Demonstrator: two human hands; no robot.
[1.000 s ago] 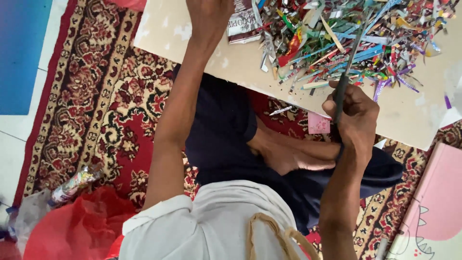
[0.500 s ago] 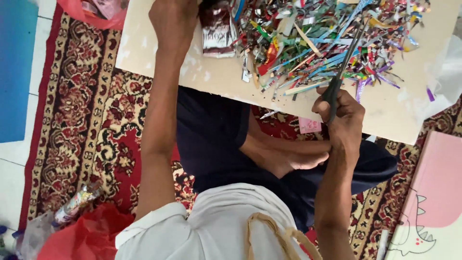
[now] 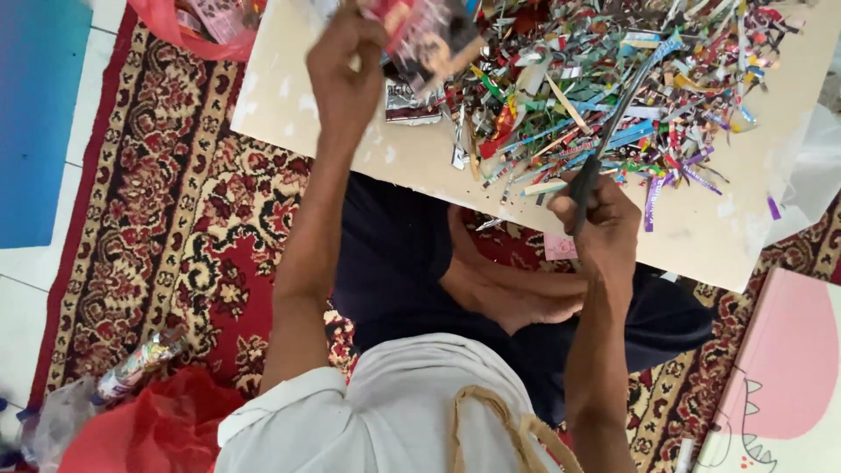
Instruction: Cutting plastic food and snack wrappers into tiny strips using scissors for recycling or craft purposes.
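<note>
Fingers (image 3: 350,61) of the left hand (image 3: 346,83) pinch a wrapper (image 3: 420,39) while the right hand (image 3: 596,228), closed on scissors (image 3: 613,131), may nick them near the bench's (image 3: 289,114) front edge.

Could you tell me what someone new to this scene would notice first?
The eye goes first to the heap of colourful cut strips spread over the pale board at the top. Next come the hands: the right hand has its grip on dark scissors pointing into the heap, while the left hand lifts a printed wrapper above the board. Below lies a red patterned carpet.
</note>
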